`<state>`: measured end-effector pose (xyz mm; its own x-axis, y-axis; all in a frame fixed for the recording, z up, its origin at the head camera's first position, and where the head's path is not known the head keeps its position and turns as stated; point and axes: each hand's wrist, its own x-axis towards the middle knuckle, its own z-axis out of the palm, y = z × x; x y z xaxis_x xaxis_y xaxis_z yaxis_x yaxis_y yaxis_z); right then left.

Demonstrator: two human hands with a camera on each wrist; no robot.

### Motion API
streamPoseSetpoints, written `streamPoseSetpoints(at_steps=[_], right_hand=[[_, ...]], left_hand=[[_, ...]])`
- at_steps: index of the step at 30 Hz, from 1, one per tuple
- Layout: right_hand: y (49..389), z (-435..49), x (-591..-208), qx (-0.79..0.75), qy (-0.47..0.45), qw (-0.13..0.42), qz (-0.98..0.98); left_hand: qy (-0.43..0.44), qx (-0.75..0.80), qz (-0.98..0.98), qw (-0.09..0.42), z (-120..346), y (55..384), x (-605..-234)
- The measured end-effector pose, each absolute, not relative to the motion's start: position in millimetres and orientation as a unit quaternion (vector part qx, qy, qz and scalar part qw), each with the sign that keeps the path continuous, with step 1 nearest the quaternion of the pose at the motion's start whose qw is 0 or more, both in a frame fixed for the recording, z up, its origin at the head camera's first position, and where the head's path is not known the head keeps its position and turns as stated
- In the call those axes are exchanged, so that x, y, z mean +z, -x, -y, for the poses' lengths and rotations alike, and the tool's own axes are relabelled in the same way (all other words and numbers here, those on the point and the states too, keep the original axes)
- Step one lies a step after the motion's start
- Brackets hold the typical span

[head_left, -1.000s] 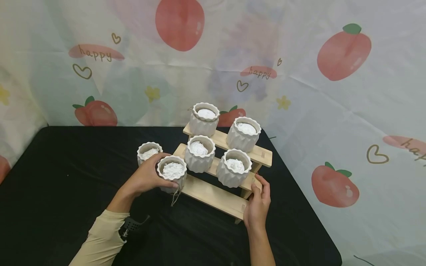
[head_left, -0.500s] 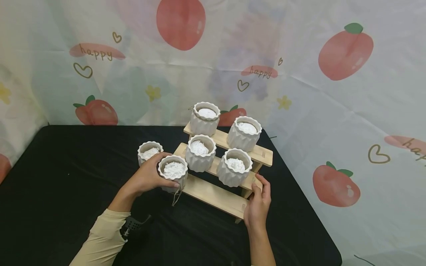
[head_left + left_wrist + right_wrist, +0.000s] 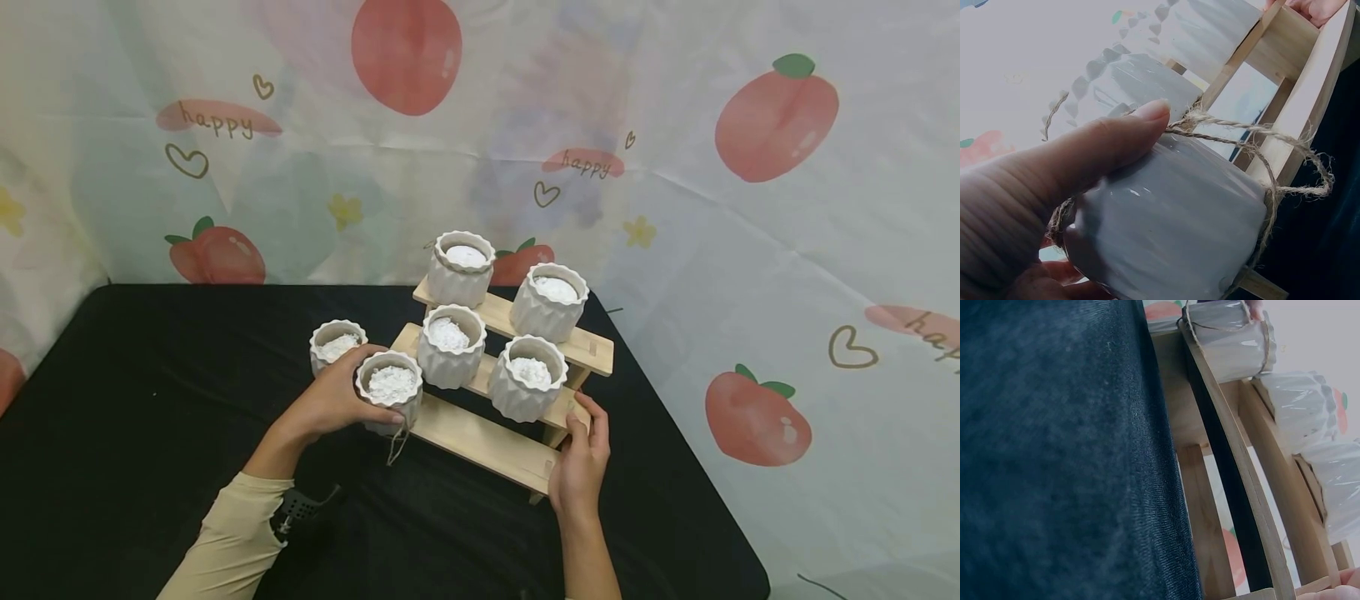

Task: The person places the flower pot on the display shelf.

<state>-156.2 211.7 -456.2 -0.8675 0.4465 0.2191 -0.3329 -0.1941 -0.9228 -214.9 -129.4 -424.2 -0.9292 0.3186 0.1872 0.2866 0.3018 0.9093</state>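
My left hand (image 3: pixel 333 396) grips a white ribbed ceramic pot (image 3: pixel 409 410) with white filling, thumb across its front. The pot is upright at the left end of the lowest step of a three-tier wooden stand (image 3: pixel 483 439). Twine is tied round the pot, and a loop (image 3: pixel 1297 150) of it hangs loose in the left wrist view. Whether the base bears fully on the step is hidden. My right hand (image 3: pixel 580 467) holds the stand's right end, thumb at the front and fingers behind. Two similar pots stand on the middle step and two on the top step.
Another white pot (image 3: pixel 318 354) stands on the black-covered table (image 3: pixel 150 467) left of the stand, partly behind my left hand. A printed cloth backdrop (image 3: pixel 480 125) rises behind the table and along its right side.
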Motion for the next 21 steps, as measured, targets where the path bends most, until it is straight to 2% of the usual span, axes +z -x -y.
streamPoseSetpoints(at_steps=[21], right_hand=[[153.1,-210.4,-452.8,0.771,0.05,0.249,0.585]], left_hand=[[-0.204,0.554,-0.807,0.016,132.5,210.8,-416.6]])
